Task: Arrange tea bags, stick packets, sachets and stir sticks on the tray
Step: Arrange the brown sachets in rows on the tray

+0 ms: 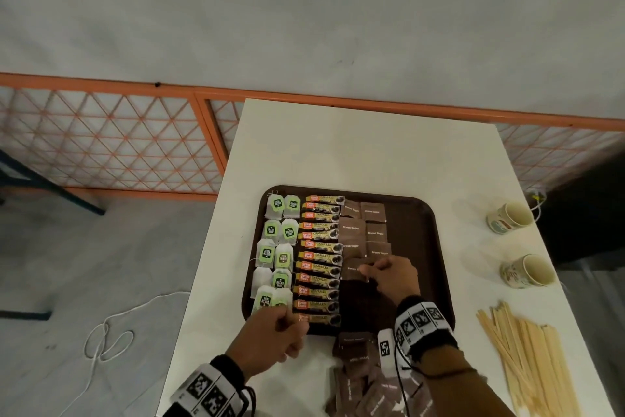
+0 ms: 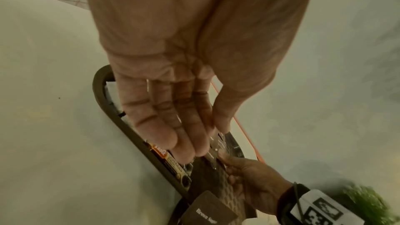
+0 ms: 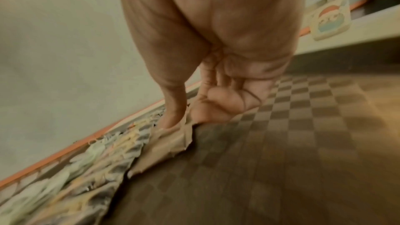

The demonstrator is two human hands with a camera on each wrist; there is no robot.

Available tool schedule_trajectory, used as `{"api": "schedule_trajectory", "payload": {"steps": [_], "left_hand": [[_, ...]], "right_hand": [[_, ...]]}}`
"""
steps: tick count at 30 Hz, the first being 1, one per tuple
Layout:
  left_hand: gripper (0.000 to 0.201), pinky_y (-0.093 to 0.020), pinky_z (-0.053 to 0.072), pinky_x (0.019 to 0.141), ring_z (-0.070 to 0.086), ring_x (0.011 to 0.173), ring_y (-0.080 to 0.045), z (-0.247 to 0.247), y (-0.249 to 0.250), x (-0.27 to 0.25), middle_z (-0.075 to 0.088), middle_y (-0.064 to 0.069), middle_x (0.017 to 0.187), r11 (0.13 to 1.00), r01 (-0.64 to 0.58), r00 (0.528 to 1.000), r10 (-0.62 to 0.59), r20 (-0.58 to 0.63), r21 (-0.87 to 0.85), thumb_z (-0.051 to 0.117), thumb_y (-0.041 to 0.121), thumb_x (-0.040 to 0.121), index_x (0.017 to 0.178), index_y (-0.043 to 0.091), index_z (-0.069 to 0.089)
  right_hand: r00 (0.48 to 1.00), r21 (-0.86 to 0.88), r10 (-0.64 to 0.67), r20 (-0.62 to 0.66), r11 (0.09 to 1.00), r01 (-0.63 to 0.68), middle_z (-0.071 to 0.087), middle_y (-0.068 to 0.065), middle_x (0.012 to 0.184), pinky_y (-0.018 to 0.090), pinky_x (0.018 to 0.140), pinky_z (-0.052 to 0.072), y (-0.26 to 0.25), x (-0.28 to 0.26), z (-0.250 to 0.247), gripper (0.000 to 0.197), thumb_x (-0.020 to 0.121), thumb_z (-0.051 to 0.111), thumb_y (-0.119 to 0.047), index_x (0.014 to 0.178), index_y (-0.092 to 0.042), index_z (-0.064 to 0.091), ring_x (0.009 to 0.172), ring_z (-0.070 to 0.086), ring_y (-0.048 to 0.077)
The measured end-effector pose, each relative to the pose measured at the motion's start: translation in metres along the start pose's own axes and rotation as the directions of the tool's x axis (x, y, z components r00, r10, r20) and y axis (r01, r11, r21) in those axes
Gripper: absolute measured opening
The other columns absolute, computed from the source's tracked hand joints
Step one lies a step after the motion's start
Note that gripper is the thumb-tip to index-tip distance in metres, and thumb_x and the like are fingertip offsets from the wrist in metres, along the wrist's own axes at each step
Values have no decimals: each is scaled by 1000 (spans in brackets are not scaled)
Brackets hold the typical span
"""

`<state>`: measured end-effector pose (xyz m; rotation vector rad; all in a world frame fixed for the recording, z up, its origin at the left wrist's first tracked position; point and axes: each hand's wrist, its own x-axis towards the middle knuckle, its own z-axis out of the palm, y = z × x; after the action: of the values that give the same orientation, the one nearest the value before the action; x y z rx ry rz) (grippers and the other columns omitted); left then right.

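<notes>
The white worktop [image 1: 372,152] runs away from me toward an orange lattice fence [image 1: 111,142], and I read it from my near edge outward.

Nearest me, a loose heap of brown sugar sachets [image 1: 368,386] lies just short of the tray, under my right forearm, with the bundle of wooden stir sticks [image 1: 531,355] well off to its right, long axes pointing away from me.

My left hand [image 1: 280,335] sits at the near rim of the brown tray [image 1: 439,247], fingers loosely curled, the tips touching the nearest coffee granule stick packet [image 1: 318,318]. I cannot tell from the wrist view whether it actually pinches anything; it looks to be only steadying.

My right hand [image 1: 392,276] is further in, over the tray's middle. Its thumb and fingers [image 3: 173,119] pinch the near edge of one sachet [image 1: 353,269], pressing it flat at the near end of the sachet column.

That sachet lies left of and just beyond my knuckles, touching the stick packet column [image 1: 319,254] on its left. The next slot is the bare tray floor nearer to me, so the coming placement moves toward my body, and the right hand is the closer one to the heap.

Beyond are placed sachets [image 1: 365,230], tea bags [image 1: 275,247] along the left, and two paper cups [image 1: 517,244] far right.
</notes>
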<state>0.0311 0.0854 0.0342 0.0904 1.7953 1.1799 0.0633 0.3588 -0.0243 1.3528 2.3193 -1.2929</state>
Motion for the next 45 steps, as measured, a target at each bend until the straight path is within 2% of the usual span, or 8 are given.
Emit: {"api": "schedule_trajectory", "payload": {"steps": [5,10,13,19,28,33,39,45], "left_hand": [[16,-22,53,57,60,59,-6,24,-4,8,70,-8,77,948,-158,986,167,-6,276,70,24,86,78,14,60],[9,-30,50,85,53,95,-7,69,-4,21,56,11,104,675,-370,903,423,77,638,58,34,89,97,34,54],[34,-32,42,97,42,122,-16,93,-3,30,40,4,131,544,-352,901,418,117,762,52,32,95,128,28,48],[23,-35,43,96,44,121,-22,109,-7,40,51,1,123,378,-265,915,389,108,887,50,22,95,117,22,53],[7,-32,44,77,52,93,-18,87,0,27,56,4,93,562,-256,852,516,-91,787,60,23,92,98,22,61],[19,-20,37,64,52,74,-7,84,-13,18,58,12,76,672,-297,919,395,12,678,71,24,84,77,32,55],[18,-26,43,79,51,87,-9,122,-34,22,48,9,94,650,-258,954,289,82,715,70,38,82,78,35,53],[17,-29,40,92,45,107,-10,138,-40,21,35,11,107,558,-194,937,348,-15,807,63,43,86,89,35,49]], "right_hand": [[995,-77,-101,4,992,101,66,-3,74,22,63,43,19,-39,-37,21,79,80,-30,74,-18,65,71,60,10],[999,-313,12,43,950,1,67,-3,78,23,62,46,93,-79,-78,17,79,75,-32,76,-20,64,72,61,9],[985,-346,136,-109,923,-166,60,7,104,31,73,50,142,-102,-96,26,82,73,-33,98,-18,60,85,62,20],[993,-220,102,-52,969,-111,41,5,112,33,85,46,189,-126,-81,48,82,75,-35,118,-29,45,95,53,22],[965,-90,120,-231,985,-144,50,12,105,27,76,39,210,-112,-75,22,82,77,-19,93,-12,59,80,46,17],[971,-76,70,-230,993,-89,48,6,103,25,76,44,221,-114,-89,11,86,72,-13,89,-17,61,88,55,20],[981,-183,7,-192,982,-43,63,-1,80,19,62,36,223,-116,-86,22,87,68,-11,73,-24,58,76,55,14],[997,-224,55,-63,972,-68,57,2,89,23,67,43,216,-134,-96,17,96,52,-11,79,-15,53,75,51,11]]}}
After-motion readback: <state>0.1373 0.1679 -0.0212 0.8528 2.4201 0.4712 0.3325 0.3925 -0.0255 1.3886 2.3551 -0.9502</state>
